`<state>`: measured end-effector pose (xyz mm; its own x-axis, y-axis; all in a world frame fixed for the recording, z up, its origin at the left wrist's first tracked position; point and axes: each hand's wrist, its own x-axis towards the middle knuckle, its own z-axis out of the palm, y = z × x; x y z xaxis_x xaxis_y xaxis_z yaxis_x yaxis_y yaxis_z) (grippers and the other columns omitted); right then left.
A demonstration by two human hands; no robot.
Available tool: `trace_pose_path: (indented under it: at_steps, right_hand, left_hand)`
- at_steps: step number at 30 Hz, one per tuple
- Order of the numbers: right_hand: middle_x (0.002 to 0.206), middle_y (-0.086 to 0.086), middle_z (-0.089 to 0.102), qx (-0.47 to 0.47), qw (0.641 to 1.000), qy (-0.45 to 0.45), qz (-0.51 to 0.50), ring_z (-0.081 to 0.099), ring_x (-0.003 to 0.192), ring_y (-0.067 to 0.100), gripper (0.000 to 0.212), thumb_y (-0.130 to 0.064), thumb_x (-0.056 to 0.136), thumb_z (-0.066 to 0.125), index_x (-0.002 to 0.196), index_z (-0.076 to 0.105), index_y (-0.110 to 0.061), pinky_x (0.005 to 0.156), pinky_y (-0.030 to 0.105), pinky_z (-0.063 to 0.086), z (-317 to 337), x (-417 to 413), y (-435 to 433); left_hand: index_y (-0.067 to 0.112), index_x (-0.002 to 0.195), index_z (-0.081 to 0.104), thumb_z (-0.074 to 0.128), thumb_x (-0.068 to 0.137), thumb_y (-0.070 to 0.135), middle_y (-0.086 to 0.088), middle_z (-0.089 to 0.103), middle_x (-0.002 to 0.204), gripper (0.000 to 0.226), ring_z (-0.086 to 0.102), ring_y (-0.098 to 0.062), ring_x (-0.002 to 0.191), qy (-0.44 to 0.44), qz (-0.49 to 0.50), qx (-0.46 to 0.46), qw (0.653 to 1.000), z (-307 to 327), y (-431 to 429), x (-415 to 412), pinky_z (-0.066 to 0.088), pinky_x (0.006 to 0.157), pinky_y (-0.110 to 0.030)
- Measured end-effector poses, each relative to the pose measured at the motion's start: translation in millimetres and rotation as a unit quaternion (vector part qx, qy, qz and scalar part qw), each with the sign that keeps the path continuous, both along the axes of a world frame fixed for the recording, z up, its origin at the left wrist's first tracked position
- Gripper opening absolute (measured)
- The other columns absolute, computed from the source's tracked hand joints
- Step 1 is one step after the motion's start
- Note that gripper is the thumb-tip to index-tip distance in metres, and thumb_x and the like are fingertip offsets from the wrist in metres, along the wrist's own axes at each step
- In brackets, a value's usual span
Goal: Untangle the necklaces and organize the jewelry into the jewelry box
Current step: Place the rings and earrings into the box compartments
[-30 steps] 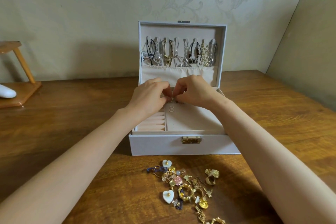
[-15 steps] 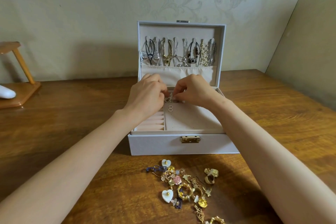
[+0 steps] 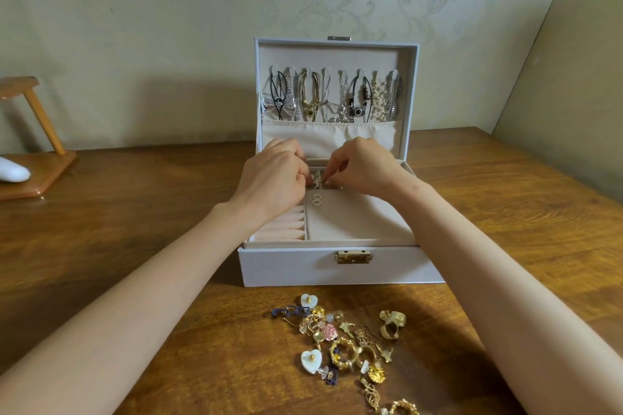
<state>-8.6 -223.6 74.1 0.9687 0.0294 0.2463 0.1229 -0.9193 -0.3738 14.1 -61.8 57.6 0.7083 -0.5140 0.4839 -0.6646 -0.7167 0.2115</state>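
A white jewelry box (image 3: 286, 266) stands open in the middle of the wooden table, its lid upright. Several necklaces (image 3: 333, 98) hang on hooks inside the lid above a fabric pocket. Over the back of the box's beige tray, my left hand (image 3: 273, 178) and my right hand (image 3: 364, 168) meet, and their fingertips pinch a small sparkly earring (image 3: 316, 180) between them. A pair of small white ring earrings (image 3: 317, 199) sits on the tray just in front. A pile of loose gold, pearl and heart-shaped jewelry (image 3: 347, 344) lies on the table before the box.
A wooden stand (image 3: 40, 152) with a white object (image 3: 13, 172) on its base sits at the far left of the table (image 3: 135, 229). A patterned wall runs behind the box, and a plain wall angles in at the right.
Both hands stay at the back of the tray and shift only slightly while their fingertips work on the small earring. The pile on the table is as it was.
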Motion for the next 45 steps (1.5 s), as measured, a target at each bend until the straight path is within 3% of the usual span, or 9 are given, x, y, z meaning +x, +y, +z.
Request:
trace_pose_path:
  at_steps: [6,10,21,45]
  right_hand:
    - [0.062,-0.016,0.053,-0.005,1.0,0.006,0.001,0.05,0.063,0.005,0.009,-0.016,0.079,0.071,0.085,0.076,-0.021,0.06,0.023,0.043,0.8,-1.0,2.1]
    - [0.053,-0.018,0.047,0.025,1.0,-0.004,-0.01,0.041,0.05,0.002,0.007,-0.018,0.076,0.075,0.082,0.075,-0.023,0.049,0.02,0.03,6.5,-3.3,-2.9]
    - [0.062,-0.017,0.052,-0.006,1.0,0.029,-0.006,0.047,0.061,0.003,0.007,-0.019,0.079,0.07,0.082,0.074,-0.024,0.052,0.018,0.036,4.8,-4.7,-1.0]
    - [0.057,-0.015,0.046,0.003,1.0,0.002,0.011,0.04,0.052,0.003,0.007,-0.023,0.076,0.076,0.083,0.074,-0.023,0.055,0.024,0.034,6.0,-1.3,-4.0]
  left_hand:
    - [0.015,0.094,0.075,0.045,0.09,0.004,0.002,0.057,0.105,0.032,0.045,-0.014,0.107,0.002,0.003,0.004,1.0,0.5,0.2,-0.6,0.034,0.072,-0.024]
    - [0.013,0.097,0.074,0.045,0.091,0.005,0.001,0.056,0.105,0.03,0.045,-0.014,0.107,-0.013,0.004,-0.007,1.0,1.3,0.0,-1.9,0.035,0.072,-0.025]
    - [0.014,0.091,0.075,0.046,0.089,0.005,0.004,0.055,0.106,0.031,0.043,-0.013,0.108,-0.014,-0.012,0.017,1.0,1.0,-0.9,-1.5,0.031,0.07,-0.025]
    - [0.013,0.095,0.074,0.046,0.089,0.005,0.002,0.057,0.103,0.029,0.045,-0.013,0.106,-0.047,-0.036,-0.007,0.998,-1.3,-1.0,1.0,0.032,0.068,-0.025]
